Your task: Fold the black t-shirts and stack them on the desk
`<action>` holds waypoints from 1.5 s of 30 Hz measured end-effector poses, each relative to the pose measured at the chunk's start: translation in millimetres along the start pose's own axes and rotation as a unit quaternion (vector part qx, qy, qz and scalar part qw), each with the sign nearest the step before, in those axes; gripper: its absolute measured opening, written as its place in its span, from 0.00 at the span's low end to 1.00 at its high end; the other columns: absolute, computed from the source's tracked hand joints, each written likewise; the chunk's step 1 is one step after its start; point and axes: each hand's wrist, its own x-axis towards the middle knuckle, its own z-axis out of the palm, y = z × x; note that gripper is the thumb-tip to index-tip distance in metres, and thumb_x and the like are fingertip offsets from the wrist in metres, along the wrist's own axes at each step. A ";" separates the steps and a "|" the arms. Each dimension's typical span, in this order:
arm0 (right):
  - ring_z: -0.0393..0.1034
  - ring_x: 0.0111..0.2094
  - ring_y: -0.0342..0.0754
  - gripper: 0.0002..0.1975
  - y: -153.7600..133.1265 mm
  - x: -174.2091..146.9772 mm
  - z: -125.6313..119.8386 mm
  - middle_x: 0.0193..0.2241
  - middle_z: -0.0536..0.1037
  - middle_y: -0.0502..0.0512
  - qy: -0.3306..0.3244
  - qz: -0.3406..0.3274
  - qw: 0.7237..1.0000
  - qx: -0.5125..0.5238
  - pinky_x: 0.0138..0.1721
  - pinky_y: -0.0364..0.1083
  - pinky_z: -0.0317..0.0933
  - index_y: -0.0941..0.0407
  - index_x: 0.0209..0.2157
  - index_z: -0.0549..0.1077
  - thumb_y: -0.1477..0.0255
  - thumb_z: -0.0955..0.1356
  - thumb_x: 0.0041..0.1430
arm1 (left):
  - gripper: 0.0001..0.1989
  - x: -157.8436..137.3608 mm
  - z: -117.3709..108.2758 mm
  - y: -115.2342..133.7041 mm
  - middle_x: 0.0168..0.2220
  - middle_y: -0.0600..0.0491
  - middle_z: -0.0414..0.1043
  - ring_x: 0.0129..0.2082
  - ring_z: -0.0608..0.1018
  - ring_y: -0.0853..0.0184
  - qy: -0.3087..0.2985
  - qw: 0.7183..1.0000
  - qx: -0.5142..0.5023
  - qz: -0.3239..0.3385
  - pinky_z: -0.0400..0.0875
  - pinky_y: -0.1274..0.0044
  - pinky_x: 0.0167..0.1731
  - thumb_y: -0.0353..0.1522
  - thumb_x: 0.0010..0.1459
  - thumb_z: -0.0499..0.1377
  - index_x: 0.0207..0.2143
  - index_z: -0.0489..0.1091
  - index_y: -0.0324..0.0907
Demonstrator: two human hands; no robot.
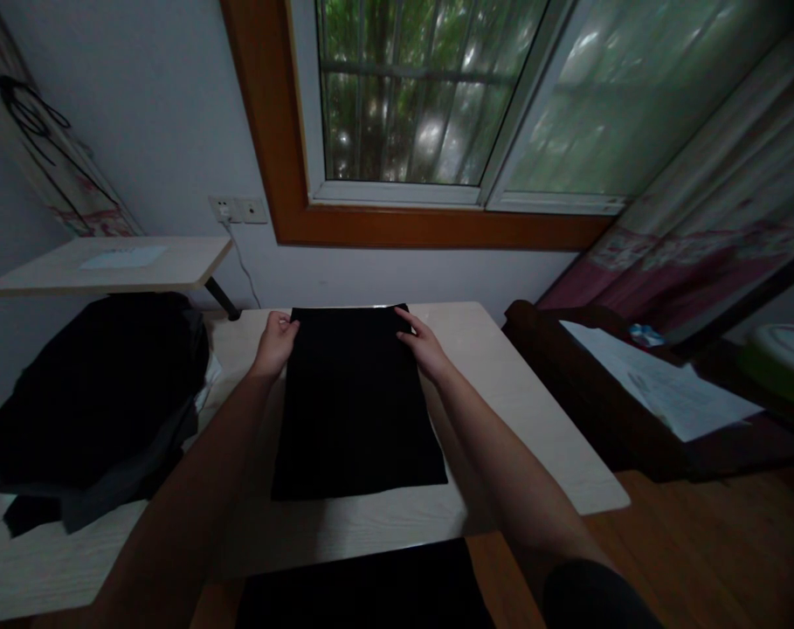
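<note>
A black cloth (357, 406) lies flat as a neat rectangle on the light wooden table (521, 419). My left hand (275, 342) pinches its far left corner. My right hand (424, 345) grips its far right corner. Both arms stretch forward over the table, one on each side of the cloth.
A heap of dark clothes (95, 393) sits on the table's left. A small raised side table (108, 262) stands behind the heap. A dark wooden bench with a white sheet (659, 384) is at the right. Wall, socket (238, 210) and window lie beyond the table.
</note>
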 end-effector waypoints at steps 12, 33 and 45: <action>0.63 0.63 0.58 0.36 36.9 -12.5 -2.8 0.60 0.69 0.63 0.044 0.027 0.976 -0.212 0.66 0.58 0.55 0.54 0.63 0.66 0.73 0.71 0.50 | 0.27 -14.8 -1.4 -14.3 0.46 0.43 0.78 0.45 0.81 0.57 -0.058 0.973 0.216 -0.052 0.71 0.68 0.50 0.43 0.61 0.61 0.58 0.62 0.40; 0.69 0.57 0.56 0.38 -3.3 -28.1 9.0 0.59 0.72 0.58 0.035 0.045 0.996 0.068 0.61 0.59 0.62 0.50 0.63 0.62 0.68 0.72 0.49 | 0.44 -35.9 13.3 -8.3 0.65 0.40 0.63 0.62 0.71 0.54 -0.111 0.989 -0.093 0.003 0.65 0.57 0.62 0.35 0.55 0.67 0.69 0.48 0.47; 0.47 0.72 0.55 0.36 -4.2 -11.2 22.0 0.72 0.52 0.62 0.059 -0.082 0.953 -0.286 0.72 0.58 0.45 0.58 0.68 0.61 0.80 0.63 0.56 | 0.26 -41.8 20.6 8.0 0.68 0.43 0.60 0.71 0.57 0.50 -0.051 0.919 0.309 0.241 0.53 0.55 0.70 0.26 0.59 0.55 0.60 0.69 0.42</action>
